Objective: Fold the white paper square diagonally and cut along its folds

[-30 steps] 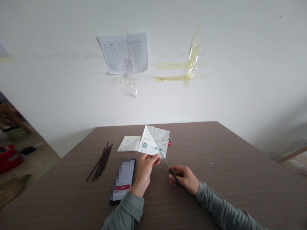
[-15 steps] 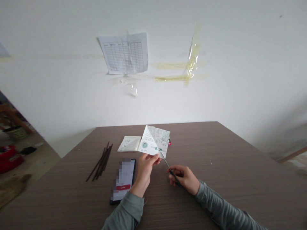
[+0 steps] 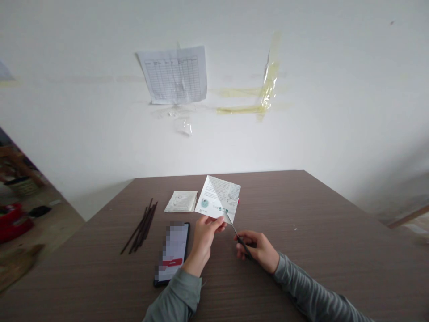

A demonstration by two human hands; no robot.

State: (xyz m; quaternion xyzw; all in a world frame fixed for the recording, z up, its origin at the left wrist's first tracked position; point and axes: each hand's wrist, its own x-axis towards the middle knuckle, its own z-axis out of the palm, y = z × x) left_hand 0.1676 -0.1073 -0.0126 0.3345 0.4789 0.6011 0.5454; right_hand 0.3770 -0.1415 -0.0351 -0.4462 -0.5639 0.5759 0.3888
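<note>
My left hand [image 3: 205, 233] pinches the lower edge of a printed sheet of paper [image 3: 214, 197], which is held up above the table with a diagonal crease or fold across it. Small text, a round green mark and a green label show on its face. My right hand [image 3: 256, 248] is closed around the dark handles of a pair of scissors [image 3: 238, 239]. The scissors' blades point up and left and meet the paper's lower edge, just right of my left thumb. How far the blades are apart is too small to tell.
On the brown table [image 3: 318, 214] lie a flat pale packet [image 3: 181, 201], several thin dark sticks [image 3: 143, 228] and a phone [image 3: 174, 252] left of my left forearm. A red item [image 3: 238, 201] peeks out behind the paper. A printed table sheet [image 3: 174, 75] is taped to the wall.
The paper has shifted slightly to the right, covering more of the red item behind it. Both hands stay nearly in place, with the scissors still at the paper's lower edge.
</note>
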